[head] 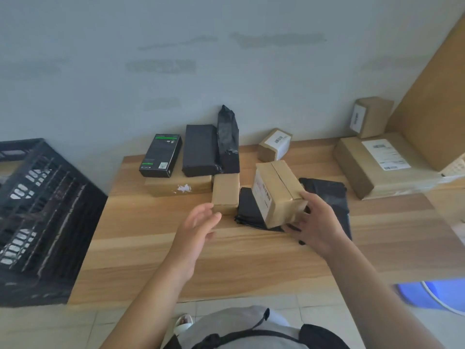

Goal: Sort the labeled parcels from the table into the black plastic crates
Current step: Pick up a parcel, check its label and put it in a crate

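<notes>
Right hand (314, 222) grips tilted cardboard box (276, 192) by near corner, above black bag (254, 210) on desk (226, 260). Left hand (198, 227) open, fingers relaxed, just left of box. Black crate (37, 210) far left of left hand.

It looks like a small parcel-sorting room: labeled cardboard boxes (372, 165) and black wrapped packages (200, 149) crowd a wooden desk (226, 260) against a bare wall (151, 59), with a black crate (37, 210) at left over tiled floor (63, 328).
</notes>
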The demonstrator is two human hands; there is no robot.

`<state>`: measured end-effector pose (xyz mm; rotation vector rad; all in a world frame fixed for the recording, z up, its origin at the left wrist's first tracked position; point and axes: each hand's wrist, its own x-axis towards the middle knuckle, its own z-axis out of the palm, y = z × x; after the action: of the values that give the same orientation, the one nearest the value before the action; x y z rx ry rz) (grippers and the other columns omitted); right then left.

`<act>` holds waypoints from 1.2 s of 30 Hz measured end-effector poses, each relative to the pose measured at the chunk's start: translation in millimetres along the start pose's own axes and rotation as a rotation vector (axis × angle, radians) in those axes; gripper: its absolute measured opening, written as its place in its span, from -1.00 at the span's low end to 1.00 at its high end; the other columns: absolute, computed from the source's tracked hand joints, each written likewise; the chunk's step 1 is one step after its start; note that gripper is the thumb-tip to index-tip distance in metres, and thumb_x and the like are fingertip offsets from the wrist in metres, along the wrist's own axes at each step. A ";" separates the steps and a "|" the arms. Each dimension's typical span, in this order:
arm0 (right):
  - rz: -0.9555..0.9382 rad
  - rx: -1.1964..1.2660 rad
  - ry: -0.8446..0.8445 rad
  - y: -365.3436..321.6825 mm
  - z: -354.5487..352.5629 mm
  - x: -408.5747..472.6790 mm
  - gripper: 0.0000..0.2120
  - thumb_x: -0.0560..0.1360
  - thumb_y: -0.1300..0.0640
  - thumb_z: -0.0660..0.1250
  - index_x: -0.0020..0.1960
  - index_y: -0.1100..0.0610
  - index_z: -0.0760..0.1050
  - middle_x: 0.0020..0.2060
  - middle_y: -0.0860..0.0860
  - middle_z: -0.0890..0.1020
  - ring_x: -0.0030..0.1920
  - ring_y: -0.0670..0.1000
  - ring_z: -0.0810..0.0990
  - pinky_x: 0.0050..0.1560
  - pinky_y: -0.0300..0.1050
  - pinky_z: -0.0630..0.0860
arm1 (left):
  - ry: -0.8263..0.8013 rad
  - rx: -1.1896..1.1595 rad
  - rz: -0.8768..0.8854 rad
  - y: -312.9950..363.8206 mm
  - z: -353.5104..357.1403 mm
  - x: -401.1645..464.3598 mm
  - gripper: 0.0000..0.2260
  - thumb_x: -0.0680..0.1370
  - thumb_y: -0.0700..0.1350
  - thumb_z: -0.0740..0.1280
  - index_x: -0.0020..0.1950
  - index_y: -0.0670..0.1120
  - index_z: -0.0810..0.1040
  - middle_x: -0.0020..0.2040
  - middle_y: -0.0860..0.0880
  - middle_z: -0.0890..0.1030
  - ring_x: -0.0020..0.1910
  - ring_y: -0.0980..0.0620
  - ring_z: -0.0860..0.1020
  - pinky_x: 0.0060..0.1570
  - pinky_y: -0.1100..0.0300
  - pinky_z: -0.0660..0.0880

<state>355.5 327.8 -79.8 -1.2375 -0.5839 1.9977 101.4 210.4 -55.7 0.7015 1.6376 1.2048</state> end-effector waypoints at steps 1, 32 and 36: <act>0.016 0.093 -0.083 3.9 -6.5 -9.8 -0.42 0.39 -0.12 0.54 0.35 0.08 0.62 0.24 0.17 0.69 0.15 0.20 0.71 0.13 0.18 0.64 | -0.045 -0.041 -0.001 3.2 8.8 -1.7 -0.64 0.55 0.07 0.46 0.33 0.12 0.56 0.27 0.10 0.63 0.25 0.12 0.60 0.11 0.14 0.58; -0.844 -0.997 -0.178 46.7 -5.7 -82.5 -0.10 0.38 0.07 0.66 0.49 -0.44 0.26 0.47 -0.17 0.30 0.50 -0.19 0.27 0.44 -0.33 0.30 | -0.194 -0.543 -0.467 -4.9 72.4 -44.0 -0.58 0.38 0.10 0.61 0.16 -0.03 0.71 0.04 -0.25 0.66 -0.01 -0.23 0.66 -0.07 -0.15 0.65; -0.923 -0.999 -0.085 55.9 -4.3 -80.3 -0.22 0.42 0.12 0.62 0.48 -0.30 0.34 0.44 -0.10 0.32 0.41 -0.26 0.32 0.29 -0.51 0.31 | -0.229 -0.525 -0.416 -6.3 69.3 -49.0 -0.38 0.40 0.14 0.60 0.40 -0.03 0.57 0.19 -0.26 0.63 0.08 -0.22 0.67 0.07 -0.18 0.64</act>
<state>364.7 230.5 -73.4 -1.0438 -1.9204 0.9321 184.5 193.2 -48.5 0.1469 1.1309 1.1277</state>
